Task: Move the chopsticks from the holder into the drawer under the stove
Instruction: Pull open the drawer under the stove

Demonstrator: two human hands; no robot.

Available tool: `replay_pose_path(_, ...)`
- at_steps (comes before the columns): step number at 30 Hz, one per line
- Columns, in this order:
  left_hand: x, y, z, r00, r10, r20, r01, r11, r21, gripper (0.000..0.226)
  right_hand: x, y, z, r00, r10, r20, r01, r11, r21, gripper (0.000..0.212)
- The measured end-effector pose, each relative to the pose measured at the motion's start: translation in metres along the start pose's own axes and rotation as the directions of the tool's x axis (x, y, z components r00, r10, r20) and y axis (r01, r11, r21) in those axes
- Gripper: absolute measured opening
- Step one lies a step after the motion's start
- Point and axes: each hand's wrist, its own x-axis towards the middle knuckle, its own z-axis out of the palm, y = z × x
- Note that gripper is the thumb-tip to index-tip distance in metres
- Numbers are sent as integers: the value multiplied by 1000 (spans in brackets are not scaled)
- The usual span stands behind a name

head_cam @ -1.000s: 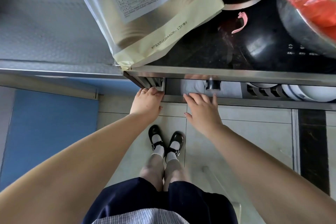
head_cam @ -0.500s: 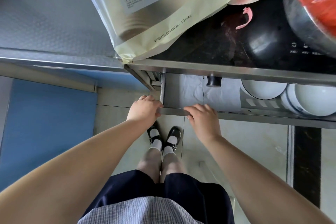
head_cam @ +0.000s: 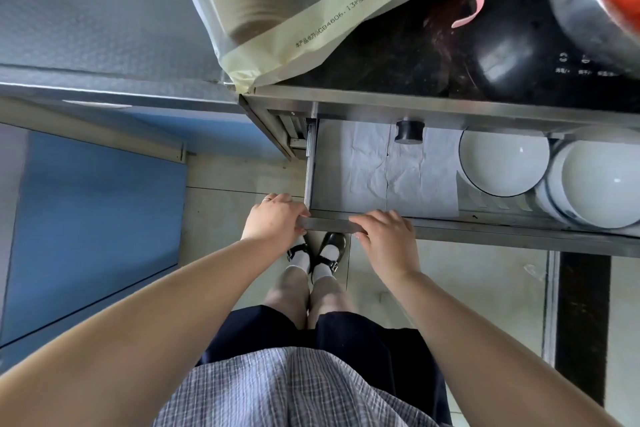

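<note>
The steel drawer (head_cam: 485,229) under the black stove top (head_cam: 398,55) stands pulled out toward me. My left hand (head_cam: 273,218) grips the drawer's front rail at its left corner. My right hand (head_cam: 384,236) grips the same rail a little to the right. White paper (head_cam: 374,170) lines the drawer's left part, which holds nothing else. No chopsticks or holder are in view.
White bowls (head_cam: 502,159) fill the drawer's right side, and a black knob (head_cam: 409,131) hangs under the stove's edge. A large paper bag (head_cam: 298,10) overhangs the counter and stove. A metal pot with red contents (head_cam: 595,0) sits at top right. My feet (head_cam: 317,253) are below the drawer.
Both hands have pulled the drawer out from nearly shut to well open, uncovering the paper liner and the bowls.
</note>
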Motion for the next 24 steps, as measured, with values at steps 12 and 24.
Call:
replay_pose_path(12,-26,-3,24,1000,-11,18,11,1000,-7,29,-35,-5,9,999,26,40,-26,999,18,31)
replay_pose_path(24,-32,-3,31,999,-28,23,28,1000,-4,29,-45,-10,10,994,72,83,-73,997,14,31)
